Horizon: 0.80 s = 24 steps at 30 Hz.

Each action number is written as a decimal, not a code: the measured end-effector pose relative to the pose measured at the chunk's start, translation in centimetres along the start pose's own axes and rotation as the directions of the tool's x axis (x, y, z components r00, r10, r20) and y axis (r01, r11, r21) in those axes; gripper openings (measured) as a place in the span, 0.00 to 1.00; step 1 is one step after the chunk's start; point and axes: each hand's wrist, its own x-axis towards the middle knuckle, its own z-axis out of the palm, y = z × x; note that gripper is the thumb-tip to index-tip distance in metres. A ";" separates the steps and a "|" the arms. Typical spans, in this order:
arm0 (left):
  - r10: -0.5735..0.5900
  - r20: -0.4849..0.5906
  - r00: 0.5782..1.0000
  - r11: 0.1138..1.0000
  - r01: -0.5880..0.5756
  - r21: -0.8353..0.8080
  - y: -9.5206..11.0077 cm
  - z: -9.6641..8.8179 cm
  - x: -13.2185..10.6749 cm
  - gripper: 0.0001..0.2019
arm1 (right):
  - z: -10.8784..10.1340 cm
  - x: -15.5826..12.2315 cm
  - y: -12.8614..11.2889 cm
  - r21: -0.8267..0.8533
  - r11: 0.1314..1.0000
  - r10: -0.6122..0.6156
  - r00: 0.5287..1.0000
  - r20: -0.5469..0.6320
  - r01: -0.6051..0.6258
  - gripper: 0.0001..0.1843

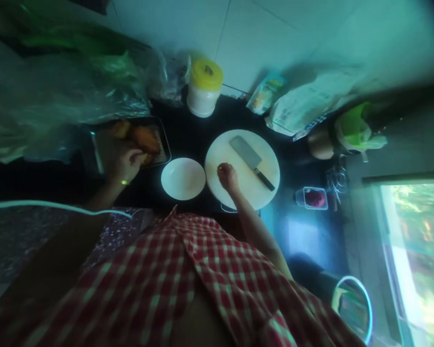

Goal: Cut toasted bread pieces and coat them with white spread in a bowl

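My left hand point(129, 164) is over a dark-rimmed tray point(165, 137) on the left, its fingers closed on a yellowish piece of food point(144, 158). Larger orange-brown food pieces point(144, 139) lie in that tray; their exact kind is blurred. Over the left part of a round white cutting board point(217, 149), my right hand point(227, 177) has its fingers curled in, and nothing shows in them. A cleaver point(246, 151) with a black handle lies slantwise on the board, to the right of that hand. Between tray and board stands a white bowl point(183, 179).
Behind the bowl and board is a white jar point(203, 99) with a yellow lid. Plastic bags point(94, 91) crowd the back left. Packets point(296, 103) lean by the wall at back right. A small clear box point(314, 198) with something reddish sits right. A white cable point(58, 206) crosses the left.
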 end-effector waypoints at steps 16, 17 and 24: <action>0.322 0.622 0.714 0.668 -0.637 0.385 4.6 -2.1 12.4 0.43 | -7.0 -0.9 8.6 -0.381 0.854 0.308 0.934 -0.179 -0.355 0.34; 0.293 0.630 0.720 0.673 -0.623 0.399 5.1 -2.0 12.7 0.43 | -7.1 -0.9 8.8 -0.398 0.847 0.312 0.936 -0.163 -0.352 0.34; 0.216 0.412 0.885 0.900 -0.344 0.268 3.4 -2.9 14.3 0.41 | -7.6 1.3 9.0 -0.495 0.816 0.298 0.951 -0.084 -0.300 0.30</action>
